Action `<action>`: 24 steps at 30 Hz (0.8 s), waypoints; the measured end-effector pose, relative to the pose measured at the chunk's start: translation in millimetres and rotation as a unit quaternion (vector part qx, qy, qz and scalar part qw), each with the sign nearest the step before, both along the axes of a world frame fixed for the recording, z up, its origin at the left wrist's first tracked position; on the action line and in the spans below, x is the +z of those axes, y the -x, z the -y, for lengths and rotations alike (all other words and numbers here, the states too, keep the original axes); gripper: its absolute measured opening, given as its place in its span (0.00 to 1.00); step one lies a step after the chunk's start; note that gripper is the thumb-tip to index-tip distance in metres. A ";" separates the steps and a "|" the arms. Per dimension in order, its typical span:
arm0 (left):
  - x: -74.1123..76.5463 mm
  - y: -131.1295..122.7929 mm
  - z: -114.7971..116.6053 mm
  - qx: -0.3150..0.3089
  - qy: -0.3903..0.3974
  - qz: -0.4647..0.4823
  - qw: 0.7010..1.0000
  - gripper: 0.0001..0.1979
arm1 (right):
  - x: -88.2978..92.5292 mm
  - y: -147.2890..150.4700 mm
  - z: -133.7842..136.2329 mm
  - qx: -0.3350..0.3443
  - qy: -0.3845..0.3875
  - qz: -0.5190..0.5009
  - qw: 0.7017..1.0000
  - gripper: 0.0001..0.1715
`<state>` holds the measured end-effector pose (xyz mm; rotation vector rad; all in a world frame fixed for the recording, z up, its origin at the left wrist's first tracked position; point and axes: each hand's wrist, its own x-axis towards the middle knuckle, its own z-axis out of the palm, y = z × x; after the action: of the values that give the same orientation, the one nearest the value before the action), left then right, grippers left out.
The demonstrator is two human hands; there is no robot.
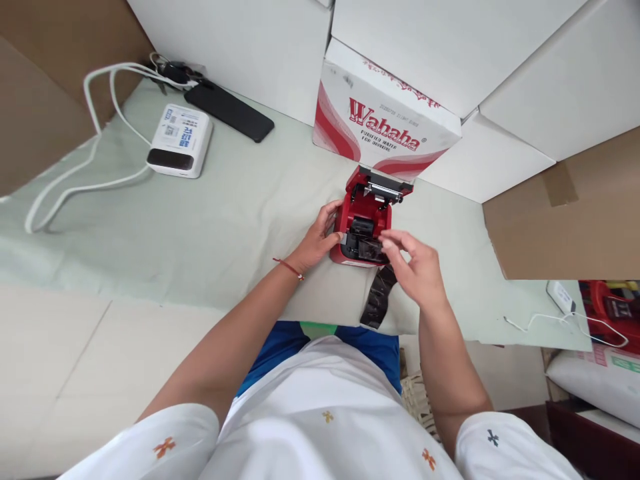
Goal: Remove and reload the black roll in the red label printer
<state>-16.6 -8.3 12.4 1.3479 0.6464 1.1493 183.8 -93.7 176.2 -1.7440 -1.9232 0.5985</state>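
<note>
A small red printer point(364, 217) stands on the cloth-covered table with its lid point(383, 187) raised. Inside it sits a dark roll point(363, 227), and a shiny black strip point(379, 297) runs out over the front and lies curved on the cloth. My left hand point(320, 237) is closed around the printer's left side, thumb at the front corner. At the right front of the printer, my right hand point(414, 267) has thumb and forefinger pinched at the edge of the black strip. Its other fingers are partly hidden.
Behind the printer stands a white and red water carton point(385, 120), with plain white boxes point(410, 33) behind. At left lie a white device point(181, 140) with a cable point(65, 190), a black phone point(230, 110) and keys point(175, 70). A brown box point(565, 213) stands at right.
</note>
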 end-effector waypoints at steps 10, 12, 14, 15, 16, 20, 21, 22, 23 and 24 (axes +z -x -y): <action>-9.9 -5.2 1.3 0.022 0.019 0.020 0.999 0.37 | -22.7 40.4 -110.8 0.072 0.163 0.379 0.908 0.17; -10.9 -6.3 1.6 0.030 0.024 0.022 0.999 0.37 | -20.2 40.8 -108.7 0.060 0.153 0.373 0.913 0.16; -11.1 -6.9 1.8 0.038 0.025 0.017 0.999 0.37 | -13.8 34.1 -97.5 0.050 0.119 0.332 0.934 0.17; -11.1 -6.9 2.0 0.039 0.023 0.015 0.999 0.37 | -9.1 27.7 -88.6 0.047 0.100 0.294 0.950 0.17; -11.1 -6.9 2.1 0.039 0.020 0.013 0.999 0.37 | -3.6 19.2 -77.9 0.044 0.086 0.241 0.966 0.17; -12.6 -6.7 2.0 0.041 0.016 0.013 0.999 0.37 | 17.1 -32.3 -23.7 0.012 0.115 -0.013 0.993 0.22; -13.3 -6.7 1.7 0.042 0.018 0.015 0.999 0.37 | 18.8 -48.0 -10.2 -0.006 0.126 -0.042 0.991 0.23; -14.0 -6.8 1.3 0.042 0.020 0.019 0.999 0.36 | 18.0 -63.9 2.3 -0.022 0.135 -0.054 0.989 0.24; -14.8 -6.9 0.8 0.041 0.022 0.024 0.999 0.36 | 14.7 -79.2 13.3 -0.035 0.149 -0.050 0.987 0.24; -15.4 -7.0 0.4 0.039 0.025 0.031 0.998 0.36 | 9.1 -93.4 22.4 -0.049 0.170 -0.029 0.984 0.23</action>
<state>-9.6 -8.7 -3.0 1.2498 0.6820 1.2255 277.2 -116.1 185.3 -1.9882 -1.7608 0.9762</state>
